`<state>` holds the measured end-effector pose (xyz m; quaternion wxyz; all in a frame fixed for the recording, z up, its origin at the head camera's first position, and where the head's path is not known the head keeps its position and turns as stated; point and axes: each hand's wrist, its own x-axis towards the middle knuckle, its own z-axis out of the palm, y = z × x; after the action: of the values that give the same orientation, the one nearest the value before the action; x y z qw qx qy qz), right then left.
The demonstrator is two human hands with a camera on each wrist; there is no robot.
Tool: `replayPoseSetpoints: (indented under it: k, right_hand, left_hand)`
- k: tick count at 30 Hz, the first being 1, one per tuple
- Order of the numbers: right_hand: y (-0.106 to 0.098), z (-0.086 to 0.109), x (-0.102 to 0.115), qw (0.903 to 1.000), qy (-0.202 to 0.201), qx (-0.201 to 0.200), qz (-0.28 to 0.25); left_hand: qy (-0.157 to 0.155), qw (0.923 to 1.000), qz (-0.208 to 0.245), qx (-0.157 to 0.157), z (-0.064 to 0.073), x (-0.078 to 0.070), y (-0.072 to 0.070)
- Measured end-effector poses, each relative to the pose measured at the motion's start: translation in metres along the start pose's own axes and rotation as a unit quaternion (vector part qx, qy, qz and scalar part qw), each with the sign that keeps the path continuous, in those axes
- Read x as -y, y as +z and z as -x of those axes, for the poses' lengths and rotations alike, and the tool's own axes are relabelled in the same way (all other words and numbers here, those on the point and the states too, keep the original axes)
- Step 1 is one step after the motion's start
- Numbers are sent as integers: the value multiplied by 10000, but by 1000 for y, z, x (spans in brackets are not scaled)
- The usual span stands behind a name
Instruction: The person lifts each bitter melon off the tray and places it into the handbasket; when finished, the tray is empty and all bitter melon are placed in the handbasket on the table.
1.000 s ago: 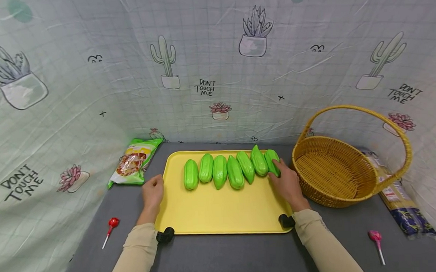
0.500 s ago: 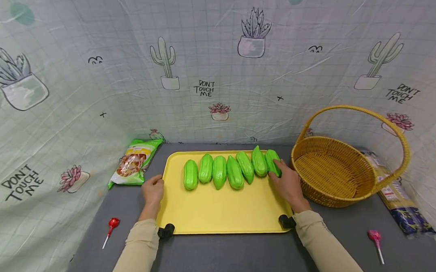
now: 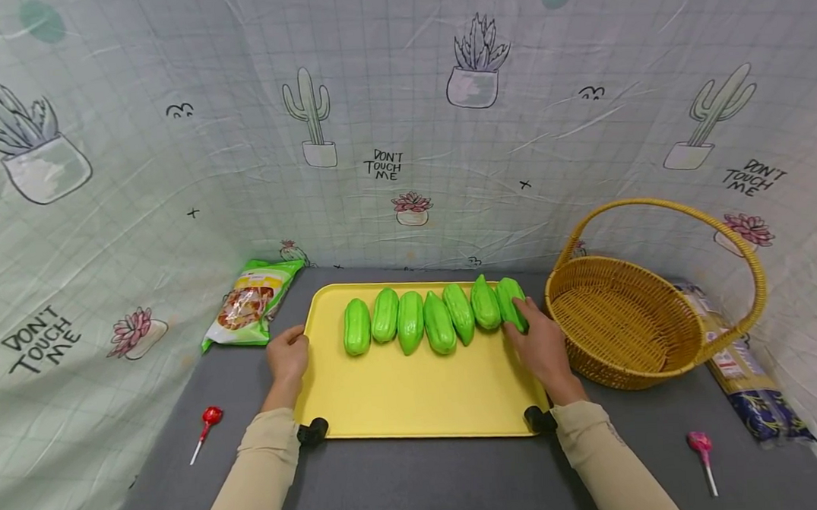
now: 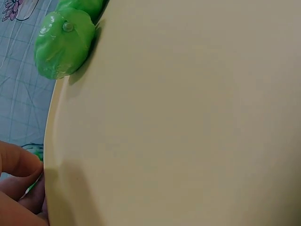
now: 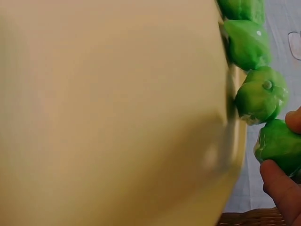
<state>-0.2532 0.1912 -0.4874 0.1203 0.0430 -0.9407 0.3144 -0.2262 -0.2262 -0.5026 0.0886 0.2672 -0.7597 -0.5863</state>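
Note:
Several glossy green, ribbed, elongated fruits [image 3: 411, 323], seemingly film-wrapped, lie in a row across the back of the yellow tray [image 3: 415, 399]. My right hand [image 3: 541, 348] pinches the rightmost green fruit [image 3: 510, 300]; in the right wrist view the thumb and a finger sit on opposite sides of that green fruit [image 5: 280, 146]. At the tray's left side, my left hand [image 3: 287, 359] holds the rim. The left wrist view has curled fingers [image 4: 19, 160] against the outer side of the tray [image 4: 164, 117]; their tips are partly hidden.
A wicker basket [image 3: 629, 378] with a tall handle stands right of the tray, beside a long yellow-and-blue packet [image 3: 749, 377]. Back left lies a green snack bag [image 3: 249, 304]. A red lollipop [image 3: 212, 416] and a pink lollipop [image 3: 700, 441] lie at either side. Printed cloth hangs behind.
My left hand has loosened from a fist, and its fingers have come onto the tray's rim. The right hand stays at the rightmost green fruit, nearly still.

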Motion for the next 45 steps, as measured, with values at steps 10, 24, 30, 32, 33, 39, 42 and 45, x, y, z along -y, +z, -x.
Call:
replayPoseSetpoints:
  k: [10, 24, 30, 32, 33, 39, 42, 45]
  right_hand:
    - [-10, 5, 10, 9985, -441, -287, -161]
    - [-31, 11, 22, 9923, -804, -800, -491]
    - [-40, 14, 17, 9889, -850, -999, -694]
    - [-44, 16, 15, 9877, -884, -1091, -694]
    - [-45, 16, 14, 9871, -903, -1121, -698]
    - [-52, 18, 8, 9870, -841, -1214, -633]
    - [-55, 18, 3, 9855, -851, -1331, -615]
    - [-59, 18, -2, 9840, -864, -1475, -506]
  left_hand:
    - [131, 9998, -83, -107, -1, 2, 2]
    - [54, 9993, -45, -361, -1, 2, 6]
    - [56, 9993, -48, -354, 0, 1, 7]
    - [69, 9993, -53, -367, 0, 1, 7]
    - [67, 9993, -48, -372, 0, 1, 7]
    - [-10, 9991, -64, -427, 1, -2, 7]
    - [-11, 9989, -72, -456, 2, -2, 8]
    - [-15, 9989, -37, -458, 1, -1, 8]
